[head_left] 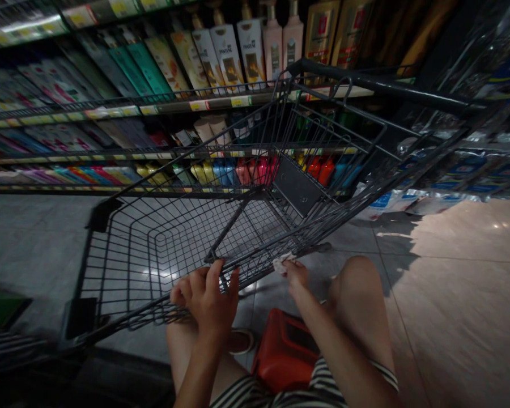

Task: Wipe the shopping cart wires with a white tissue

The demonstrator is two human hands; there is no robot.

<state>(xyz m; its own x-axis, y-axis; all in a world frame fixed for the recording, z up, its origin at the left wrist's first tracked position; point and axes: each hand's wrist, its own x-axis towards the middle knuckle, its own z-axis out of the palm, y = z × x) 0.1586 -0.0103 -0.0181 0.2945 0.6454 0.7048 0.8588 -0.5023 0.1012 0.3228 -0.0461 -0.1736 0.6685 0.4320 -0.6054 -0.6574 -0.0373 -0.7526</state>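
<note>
A grey wire shopping cart [297, 184] stands in front of me, side-on, with its handle at the upper right. My left hand [210, 297] grips the near top rim of the cart, fingers curled over the wire. A crumpled white tissue or cloth [283, 262] is pinched in my right hand [296, 275], at the cart's near side wires. Through the mesh the floor shows, and I see no goods in the basket.
Behind the cart, shelves [233, 102] hold rows of shampoo bottles [228, 54]. Packaged goods [463, 170] hang at the right. A red-orange plastic object [276, 351] sits between my legs on the tiled floor [463, 283]. Something green [4, 309] is at the left edge.
</note>
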